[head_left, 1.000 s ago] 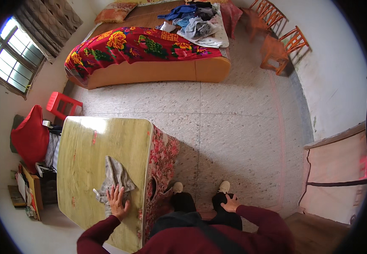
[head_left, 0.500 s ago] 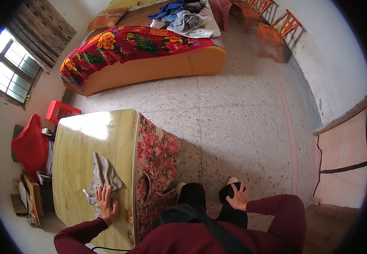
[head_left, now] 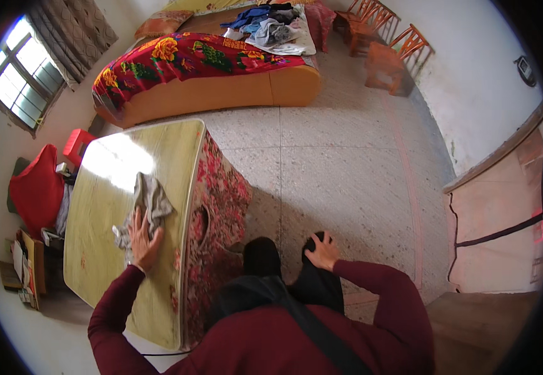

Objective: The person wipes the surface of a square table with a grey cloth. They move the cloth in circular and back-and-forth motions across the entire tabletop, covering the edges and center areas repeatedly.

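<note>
Your left hand (head_left: 144, 242) lies with its fingers spread on a crumpled grey, soft-looking fabric cloth (head_left: 152, 197), resting on it from above rather than clutching it; whether the fingertips hook any of the folds, you cannot tell from this overhead view. The cloth sits on the rectangular wood-patterned tabletop (head_left: 90, 219) with rounded corners and a pale rim, toward the right-hand side, where a red-and-pale floral fabric skirt (head_left: 224, 181) hangs down; its far end points away from you, and a bunched part pokes out left of your fingers. Your right hand (head_left: 323, 251) grasps nothing loose: it rests, fingers apart, over the knee of your black trousers (head_left: 315, 287), well apart from the cloth. As for progress, the work with the cloth looks to be in hand rather than finished, since it is neither folded nor set aside and your hand is on it. How much of the surface is done you cannot judge, as no clear boundary shows; a faint reddish mark (head_left: 84, 261) shows on the left side, though stain or pattern is unclear
</note>
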### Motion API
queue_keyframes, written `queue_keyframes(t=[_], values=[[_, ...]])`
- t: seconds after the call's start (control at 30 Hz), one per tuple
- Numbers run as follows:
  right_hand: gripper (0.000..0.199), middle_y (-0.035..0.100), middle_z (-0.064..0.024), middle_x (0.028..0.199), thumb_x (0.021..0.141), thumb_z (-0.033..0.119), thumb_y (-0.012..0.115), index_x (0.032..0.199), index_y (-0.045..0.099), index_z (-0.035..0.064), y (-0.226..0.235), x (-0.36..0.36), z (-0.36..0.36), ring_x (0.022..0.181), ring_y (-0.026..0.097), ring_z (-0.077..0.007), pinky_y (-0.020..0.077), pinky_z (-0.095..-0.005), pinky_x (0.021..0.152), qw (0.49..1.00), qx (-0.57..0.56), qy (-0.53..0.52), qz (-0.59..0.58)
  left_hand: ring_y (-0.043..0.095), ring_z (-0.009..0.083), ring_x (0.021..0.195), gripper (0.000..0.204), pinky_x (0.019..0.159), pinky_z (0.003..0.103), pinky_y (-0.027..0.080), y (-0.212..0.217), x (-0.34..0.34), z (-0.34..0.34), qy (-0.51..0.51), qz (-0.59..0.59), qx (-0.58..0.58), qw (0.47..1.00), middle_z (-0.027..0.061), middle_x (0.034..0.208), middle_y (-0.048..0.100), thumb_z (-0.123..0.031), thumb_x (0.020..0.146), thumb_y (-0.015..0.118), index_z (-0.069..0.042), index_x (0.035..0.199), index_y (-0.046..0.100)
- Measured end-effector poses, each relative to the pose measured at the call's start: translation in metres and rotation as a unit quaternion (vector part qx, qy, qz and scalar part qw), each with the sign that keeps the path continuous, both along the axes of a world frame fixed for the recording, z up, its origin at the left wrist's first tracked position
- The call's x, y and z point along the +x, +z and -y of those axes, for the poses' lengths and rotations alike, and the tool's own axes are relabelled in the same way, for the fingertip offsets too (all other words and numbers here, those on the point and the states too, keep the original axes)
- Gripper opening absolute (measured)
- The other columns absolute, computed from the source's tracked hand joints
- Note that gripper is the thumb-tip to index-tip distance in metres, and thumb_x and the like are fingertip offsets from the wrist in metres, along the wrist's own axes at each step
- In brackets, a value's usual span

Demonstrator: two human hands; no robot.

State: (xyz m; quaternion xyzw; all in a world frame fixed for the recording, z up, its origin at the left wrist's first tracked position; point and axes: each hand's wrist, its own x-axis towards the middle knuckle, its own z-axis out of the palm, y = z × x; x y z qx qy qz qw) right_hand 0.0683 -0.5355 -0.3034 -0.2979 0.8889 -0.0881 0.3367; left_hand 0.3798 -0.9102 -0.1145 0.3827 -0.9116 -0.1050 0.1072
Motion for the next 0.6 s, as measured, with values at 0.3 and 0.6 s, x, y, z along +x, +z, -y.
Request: queue_keyframes(t=[0.3,0.6], values=[[0.065,0.013,-0.0229,0.148,0.082,0.048,0.053,0.140,0.035,0.0241,-0.019,0.019,-0.027,0.124,0.025,-0.0562,0.0371,-0.0622,0.091,0.994,-0.089,-0.037,-0.050,0.011,0.0351,0.140,0.055,0.108,0.060,0.001,0.001,0.080,-0.074,-0.069,0.039,0.024,0.997,0.0074,0.151,0.021,-0.029,0.085,0.043,-0.014,0.138,0.040],[0.069,0.006,-0.0188,0.151,0.083,0.051,0.052,0.143,0.030,0.0267,0.004,0.011,-0.058,0.129,0.018,-0.0554,0.0324,-0.0601,0.098,0.992,-0.091,-0.084,0.019,0.004,0.0480,0.137,0.060,0.098,0.073,0.002,0.011,0.112,-0.134,-0.012,0.097,0.022,0.995,0.0188,0.152,0.010,-0.031,0.074,0.050,-0.023,0.133,0.048]])
